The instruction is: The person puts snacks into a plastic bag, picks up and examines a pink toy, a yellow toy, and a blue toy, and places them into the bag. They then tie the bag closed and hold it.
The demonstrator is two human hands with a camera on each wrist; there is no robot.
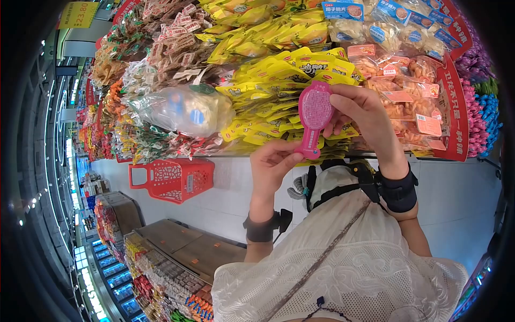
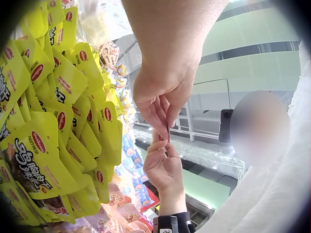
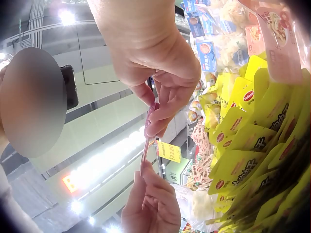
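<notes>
Head view: the pink brush [image 1: 314, 115] is held up before the yellow packets [image 1: 279, 80]. The right hand [image 1: 365, 110] has its grip curled round the head, and the left hand [image 1: 273, 163] pinches the handle. A red basket [image 1: 174, 178] stands below the packets. Wrist views: both grips pinch the brush edge-on beside the packets.

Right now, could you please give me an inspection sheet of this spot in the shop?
surface: no worktop; a red-edged display heaped with snack packets.
job's things: pink paddle-shaped item, held upright in front of the display.
clutter: yellow packets, a clear bag lying on the heap, a red basket on the floor.
hands: left hand pinches the item's handle; right hand grips its round head.
cables: nothing seen; a thin strap crosses the white top.
surroundings: shop aisle, more stocked shelves, a yellow price sign.
</notes>
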